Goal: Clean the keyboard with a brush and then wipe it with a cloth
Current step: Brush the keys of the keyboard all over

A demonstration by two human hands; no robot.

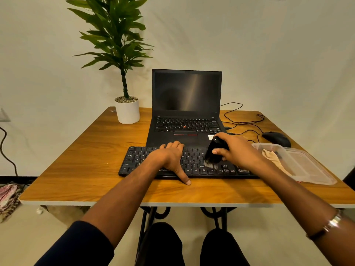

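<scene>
My left hand lies palm down across the middle of the black keyboard. Its fingers are curled over the far edge of the keys, and its thumb reaches past the near edge, with the tip touching the tabletop. This hand grips nothing; it rests flat on the keys. My left forearm runs from the near left, bare to a dark sleeve at the elbow.

My right hand is closed around the black brush, thumb on the near side of the handle and fingers wrapped over the far side. The brush points down and slightly left, and its bristle tips meet the keys on the right half of the keyboard. My right wrist is raised above the keyboard's right end; a bracelet sits further up that forearm.

The keyboard lies near the front centre of the tabletop, just in front of an open laptop. The cloth lies in a clear plastic container just right of the keyboard. A black mouse sits beyond the container. A potted plant stands at the far left.
</scene>
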